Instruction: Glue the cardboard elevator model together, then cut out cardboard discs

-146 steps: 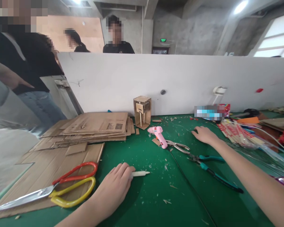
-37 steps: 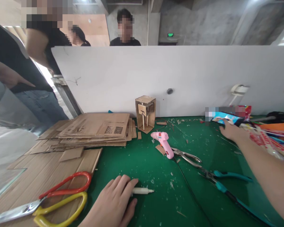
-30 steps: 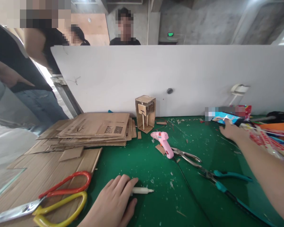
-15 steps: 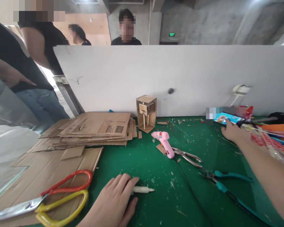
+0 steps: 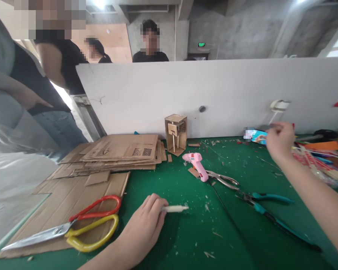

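Note:
My left hand [image 5: 149, 215] is closed round a slim white pen-like tool [image 5: 175, 209], whose narrow tip points right just over the green table. My right hand [image 5: 281, 140] is raised in front of a phone [image 5: 258, 137] with a lit screen, its fingers curled in and nothing visible in them; it covers the phone's right end. Between the hands lie a pink glue gun [image 5: 197, 165], metal pliers [image 5: 224, 180] and teal-handled cutters [image 5: 266, 210]. Left of my left hand, large scissors [image 5: 91, 221] with red and yellow handles rest on cardboard.
Stacked cardboard sheets [image 5: 121, 148] lie at the left. A small cardboard box model [image 5: 176, 135] with sticks inside stands against the white partition [image 5: 129, 97]. Packets and strips [image 5: 318, 161] pile up at the right. Several people stand beyond the partition and at the left.
My right hand has lifted off the phone screen and curled its fingers. My left hand has raised the white tool slightly from the table. The camera view has shifted a little.

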A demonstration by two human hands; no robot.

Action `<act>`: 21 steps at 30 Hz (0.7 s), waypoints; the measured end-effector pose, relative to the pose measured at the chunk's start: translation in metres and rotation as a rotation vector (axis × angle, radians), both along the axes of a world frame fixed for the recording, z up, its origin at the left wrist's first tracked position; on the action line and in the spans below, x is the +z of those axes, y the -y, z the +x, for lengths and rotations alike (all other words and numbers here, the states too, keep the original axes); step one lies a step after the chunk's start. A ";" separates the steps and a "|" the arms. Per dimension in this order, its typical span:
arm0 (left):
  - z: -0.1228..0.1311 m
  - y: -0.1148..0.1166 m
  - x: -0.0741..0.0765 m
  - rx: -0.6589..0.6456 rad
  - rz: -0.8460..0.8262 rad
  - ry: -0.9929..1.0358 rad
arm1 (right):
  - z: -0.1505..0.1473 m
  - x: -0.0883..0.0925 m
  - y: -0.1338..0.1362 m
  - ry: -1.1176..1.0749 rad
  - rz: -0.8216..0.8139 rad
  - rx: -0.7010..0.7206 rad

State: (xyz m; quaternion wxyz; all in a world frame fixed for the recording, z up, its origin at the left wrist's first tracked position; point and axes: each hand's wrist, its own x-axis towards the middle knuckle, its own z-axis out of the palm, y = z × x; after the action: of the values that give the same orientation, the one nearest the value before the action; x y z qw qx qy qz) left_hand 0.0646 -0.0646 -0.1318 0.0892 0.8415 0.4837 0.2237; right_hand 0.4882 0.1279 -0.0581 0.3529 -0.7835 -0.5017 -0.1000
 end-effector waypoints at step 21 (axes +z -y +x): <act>0.027 -0.007 0.025 -0.050 0.108 0.440 | -0.234 -0.017 0.182 0.714 0.365 1.018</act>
State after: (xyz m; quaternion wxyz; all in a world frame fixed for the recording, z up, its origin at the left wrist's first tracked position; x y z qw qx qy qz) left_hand 0.0914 -0.0578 -0.1068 0.1527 0.7876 0.4190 0.4251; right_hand 0.2546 -0.0537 -0.0747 0.2951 -0.2937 -0.8717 -0.2584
